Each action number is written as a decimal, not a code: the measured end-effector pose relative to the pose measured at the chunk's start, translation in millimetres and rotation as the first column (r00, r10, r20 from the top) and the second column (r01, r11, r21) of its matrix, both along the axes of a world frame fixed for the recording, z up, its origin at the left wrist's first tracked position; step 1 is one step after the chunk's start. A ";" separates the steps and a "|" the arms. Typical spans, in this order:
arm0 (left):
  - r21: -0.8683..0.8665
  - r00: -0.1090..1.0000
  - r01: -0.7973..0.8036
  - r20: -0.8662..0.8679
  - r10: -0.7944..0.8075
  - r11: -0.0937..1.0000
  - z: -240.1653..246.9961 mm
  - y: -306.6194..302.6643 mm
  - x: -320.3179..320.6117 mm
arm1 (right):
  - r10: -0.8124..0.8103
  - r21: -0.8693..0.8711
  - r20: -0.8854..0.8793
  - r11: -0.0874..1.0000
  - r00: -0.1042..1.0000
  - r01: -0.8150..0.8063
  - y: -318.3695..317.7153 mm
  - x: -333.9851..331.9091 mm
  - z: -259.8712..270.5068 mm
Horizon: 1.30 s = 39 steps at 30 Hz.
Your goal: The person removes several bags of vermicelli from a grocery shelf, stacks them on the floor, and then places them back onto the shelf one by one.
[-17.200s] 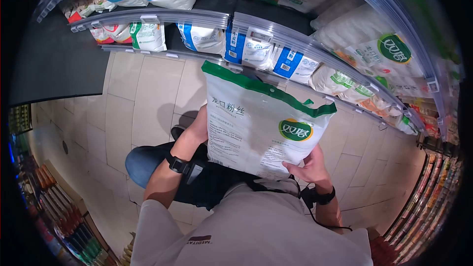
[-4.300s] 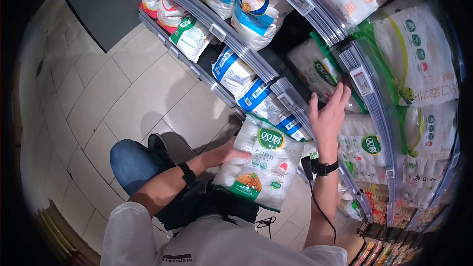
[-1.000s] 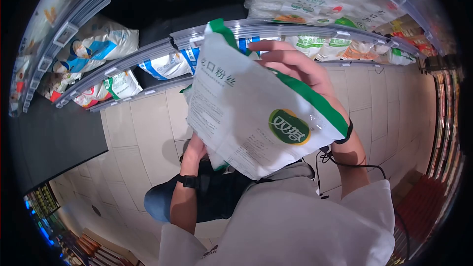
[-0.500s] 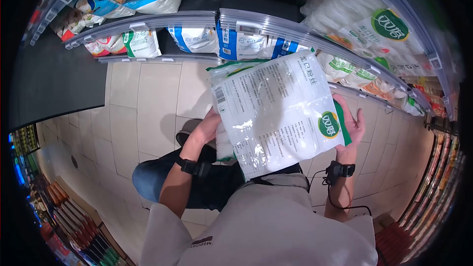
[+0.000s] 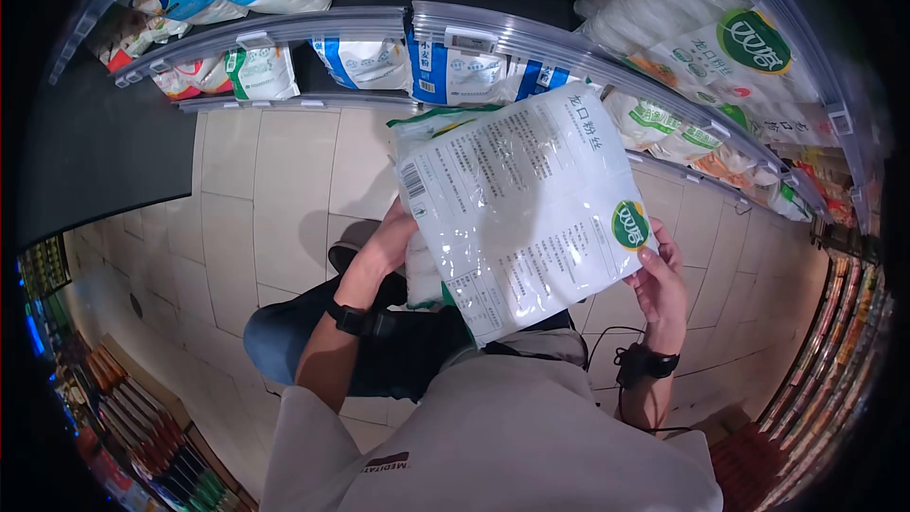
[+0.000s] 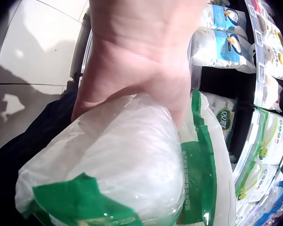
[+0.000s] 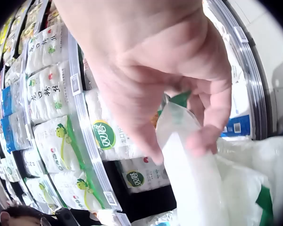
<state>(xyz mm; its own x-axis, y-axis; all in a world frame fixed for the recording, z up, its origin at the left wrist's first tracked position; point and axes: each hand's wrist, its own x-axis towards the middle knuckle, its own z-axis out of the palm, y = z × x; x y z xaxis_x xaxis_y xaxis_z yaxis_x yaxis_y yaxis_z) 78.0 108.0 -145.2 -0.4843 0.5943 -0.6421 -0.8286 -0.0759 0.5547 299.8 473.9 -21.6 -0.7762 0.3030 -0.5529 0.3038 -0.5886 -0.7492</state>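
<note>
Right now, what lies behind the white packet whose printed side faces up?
Behind the printed packet, a second packet shows a green upper edge and part of its white left side. In the head view, its middle is covered.

Head view: bright overall, light from above. Grey shadow on floor (image 5: 294, 161) and across printed pack (image 5: 474, 166); sharp glints on its film. Shelf rail (image 5: 351, 27) bowed by lens, corners black. Left wrist: sunlit-looking tiles washed out, dark shadows. Right wrist: fingers (image 7: 203, 141) blurred, pack edge near-white.
</note>
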 end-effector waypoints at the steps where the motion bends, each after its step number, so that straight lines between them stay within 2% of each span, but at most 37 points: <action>1: -0.005 1.000 -0.007 0.013 0.007 1.000 0.1 -0.5 0.4 | -0.097 0.001 -0.009 0.995 0.995 0.097 -13.3 -8.4 1.8; 3: -0.007 0.999 0.014 0.032 -0.013 1.000 -0.4 -1.3 -1.2 | -0.290 0.001 -0.032 0.957 0.956 0.291 -40.4 -25.4 3.1; 4: -0.007 0.999 0.025 0.040 -0.025 1.000 -0.5 -1.1 -1.8 | -0.230 0.021 -0.075 0.972 0.970 0.233 -39.1 -20.7 -4.5; 7: 0.010 0.999 0.011 0.031 -0.011 1.000 -4.5 -3.5 0.5 | -0.376 -0.221 -0.085 0.910 0.923 0.351 -47.4 -26.0 -1.9; 10: -0.016 0.998 0.015 0.055 -0.014 1.000 -2.8 -3.5 0.1 | -0.373 -0.338 -0.094 0.884 0.923 0.323 -64.3 -27.4 1.7; 12: 0.004 0.999 0.007 0.053 -0.007 1.000 -0.1 -4.1 0.5 | -0.283 -0.146 -0.090 0.952 0.955 0.269 -85.2 -16.5 -9.6; 15: 0.035 1.000 0.013 0.017 -0.014 0.999 -1.3 -5.4 -0.9 | -0.185 0.071 -0.020 0.980 0.983 0.186 -110.6 -17.1 -13.0; 17: 0.056 1.000 0.006 0.006 -0.007 0.998 -4.5 -8.0 -0.3 | -0.174 0.137 0.036 0.976 0.984 0.168 -115.3 -27.9 -10.4; 18: 0.069 1.000 -0.007 0.015 0.006 0.998 -7.7 -9.6 1.4 | -0.205 0.094 0.039 0.975 0.978 0.201 -114.4 -33.9 -4.7; 23: 0.064 0.991 -0.070 0.117 0.062 0.996 -17.8 -15.3 3.9 | -0.216 0.127 -0.073 0.966 0.974 0.224 -112.4 -41.7 -4.2; 27: 0.132 0.996 -0.054 0.082 0.043 0.990 -34.9 -28.2 7.1 | -0.324 0.007 -0.198 0.943 0.925 0.332 -94.8 -35.6 6.0; 28: 0.144 0.996 -0.053 0.073 0.043 0.988 -35.0 -29.7 7.2 | -0.328 -0.076 -0.208 0.945 0.921 0.319 -77.2 -28.2 5.8; 30: 0.146 0.992 -0.046 0.125 0.027 0.988 -33.1 -31.4 4.8 | -0.387 -0.123 -0.271 0.922 0.881 0.367 -43.0 -8.0 5.7; 34: 0.159 0.968 -0.080 0.247 0.038 0.984 -48.7 -47.8 4.9 | -0.437 -0.141 -0.378 0.899 0.816 0.416 13.8 28.0 39.1; 37: 0.213 0.960 -0.113 0.275 0.051 0.970 -66.3 -65.7 3.5 | -0.382 -0.156 -0.418 0.924 0.824 0.350 39.4 46.5 71.9; 39: 0.282 0.957 -0.133 0.284 0.050 0.950 -76.5 -76.4 4.3 | -0.446 -0.043 -0.322 0.888 0.835 0.458 51.6 56.1 79.2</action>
<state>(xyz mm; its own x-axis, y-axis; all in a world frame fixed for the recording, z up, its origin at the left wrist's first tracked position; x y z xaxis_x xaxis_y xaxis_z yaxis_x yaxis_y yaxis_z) 82.2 31.6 -221.7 -0.3781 0.7381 -0.5588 -0.9254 -0.2836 0.2515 355.9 525.5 57.6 -0.6781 0.6772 -0.2857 -0.2445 -0.5743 -0.7813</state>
